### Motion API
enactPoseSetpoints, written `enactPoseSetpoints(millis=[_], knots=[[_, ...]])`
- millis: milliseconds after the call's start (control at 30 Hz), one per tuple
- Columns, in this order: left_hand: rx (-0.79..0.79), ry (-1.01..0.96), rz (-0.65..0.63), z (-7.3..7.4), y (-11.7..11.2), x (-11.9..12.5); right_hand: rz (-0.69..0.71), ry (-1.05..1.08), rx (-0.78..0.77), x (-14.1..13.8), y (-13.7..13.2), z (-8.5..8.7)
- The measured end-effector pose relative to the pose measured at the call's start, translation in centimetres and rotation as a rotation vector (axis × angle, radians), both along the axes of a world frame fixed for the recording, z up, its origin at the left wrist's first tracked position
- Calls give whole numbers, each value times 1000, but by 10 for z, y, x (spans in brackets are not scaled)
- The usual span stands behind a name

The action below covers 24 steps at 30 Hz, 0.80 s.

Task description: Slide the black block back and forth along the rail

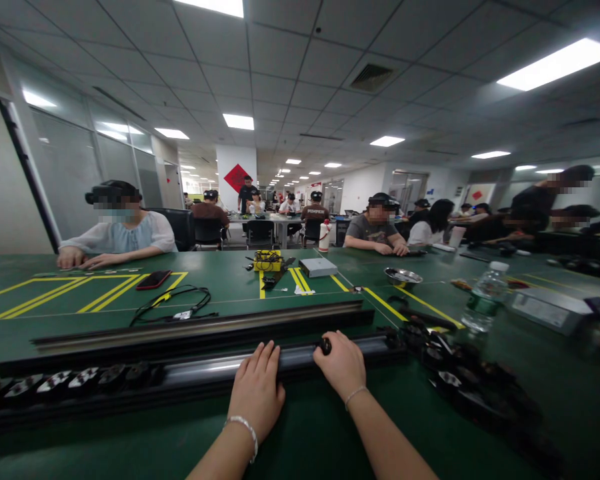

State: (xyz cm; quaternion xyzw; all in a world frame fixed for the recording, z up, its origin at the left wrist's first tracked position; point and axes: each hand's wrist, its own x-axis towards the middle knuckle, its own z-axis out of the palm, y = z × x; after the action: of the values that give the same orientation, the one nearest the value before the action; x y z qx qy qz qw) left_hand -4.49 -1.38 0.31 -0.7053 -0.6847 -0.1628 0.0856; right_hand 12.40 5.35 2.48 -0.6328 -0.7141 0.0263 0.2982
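A long black track (205,371) with a shiny grey strip runs across the table in front of me. Several socket modules (84,380) with black and white faces sit in a row along its left part. My left hand (257,383) lies over the track, fingers stretched out and resting on it. To its right, my right hand (341,363) is closed around a small black round part (325,345), held at the track. The fingers hide most of that part. Many more black modules (470,387) lie heaped at the track's right end, blurred.
Behind lies a second black rail (205,327). Further off are a cable (173,305), a phone (153,280), a yellow item with wires (267,260), a grey box (319,267) and a metal bowl (403,276). A water bottle (485,300) stands right. People sit across the table.
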Motion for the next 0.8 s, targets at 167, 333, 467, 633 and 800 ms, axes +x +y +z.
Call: enactPoseSetpoints(millis=[167, 333, 467, 633, 800], knots=[[7, -2, 1, 0, 0, -1, 1, 14, 9, -1, 0, 0], [13, -1, -5, 1, -1, -1, -6, 16, 24, -1, 0, 0], [9, -9, 1, 1, -1, 0, -11, 21, 23, -2, -1, 3], [15, -14, -2, 0, 0, 0, -11, 30, 15, -2, -2, 5], [28, -16, -7, -2, 0, -2, -16, 35, 15, -1, -2, 4]])
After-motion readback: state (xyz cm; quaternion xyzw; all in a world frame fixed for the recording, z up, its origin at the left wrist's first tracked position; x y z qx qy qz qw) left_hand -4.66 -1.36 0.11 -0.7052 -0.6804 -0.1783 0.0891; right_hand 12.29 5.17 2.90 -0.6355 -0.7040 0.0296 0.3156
